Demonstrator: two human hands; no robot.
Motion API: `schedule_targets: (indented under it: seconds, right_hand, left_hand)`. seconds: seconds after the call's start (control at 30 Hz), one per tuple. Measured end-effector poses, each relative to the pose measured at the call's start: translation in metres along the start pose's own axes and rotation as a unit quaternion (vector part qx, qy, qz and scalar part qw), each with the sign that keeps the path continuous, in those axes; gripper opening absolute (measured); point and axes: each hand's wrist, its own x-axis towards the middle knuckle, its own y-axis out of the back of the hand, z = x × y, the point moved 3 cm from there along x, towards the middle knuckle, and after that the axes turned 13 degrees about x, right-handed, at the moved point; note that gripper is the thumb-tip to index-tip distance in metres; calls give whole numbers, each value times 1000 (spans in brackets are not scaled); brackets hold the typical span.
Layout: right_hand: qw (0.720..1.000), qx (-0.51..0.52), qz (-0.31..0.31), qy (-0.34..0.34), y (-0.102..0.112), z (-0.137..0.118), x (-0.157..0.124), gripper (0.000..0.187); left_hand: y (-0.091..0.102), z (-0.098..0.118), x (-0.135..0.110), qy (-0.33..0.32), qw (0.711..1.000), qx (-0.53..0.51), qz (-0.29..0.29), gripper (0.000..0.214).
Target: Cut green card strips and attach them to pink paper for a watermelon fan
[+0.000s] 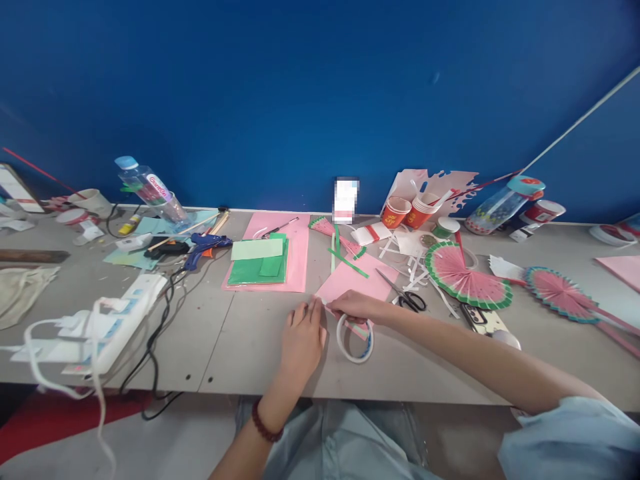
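My left hand (pixel 304 339) lies on the grey table with its fingers stretched out, fingertips by the lower left corner of a pink sheet of paper (pixel 363 277). My right hand (pixel 357 307) is closed in a pinch at that same corner, close to the left fingertips. A small whitish bit shows there, but what the pinch holds is too small to make out. Just below my right wrist is a roll of white tape (pixel 369 348), with a pink and green paper piece partly inside its ring. Black-handled scissors (pixel 411 301) rest on the pink sheet's right edge.
Green paper (pixel 245 272) on pink sheets lies left of centre. A blue glue gun (pixel 203 248), cables and a power strip (pixel 127 320) are farther left. Folded watermelon fans (pixel 467 277), paper scraps and red cups (pixel 397 212) stand or lie to the right. A blue wall closes the back.
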Motion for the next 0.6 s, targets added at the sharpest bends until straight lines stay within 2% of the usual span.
schedule_targets:
  seconds: [0.13,0.23,0.33,0.6]
  right_hand:
    - [987,-140,62,37,-1,2,-5,36]
    - [979,-180,69,61,-4,5,-9,33]
    - [986,-149,50,56,-4,7,-9,28]
    - [998,-48,-12,-37,-7,8,-11,25]
  left_hand:
    - [-1,1,0,-1,1000,9,-8,49]
    - [0,1,0,-3,1000,9,-14,49]
    - [0,1,0,-2,1000,11,-25,50]
    - [1,2,0,4,999,12,-51,50]
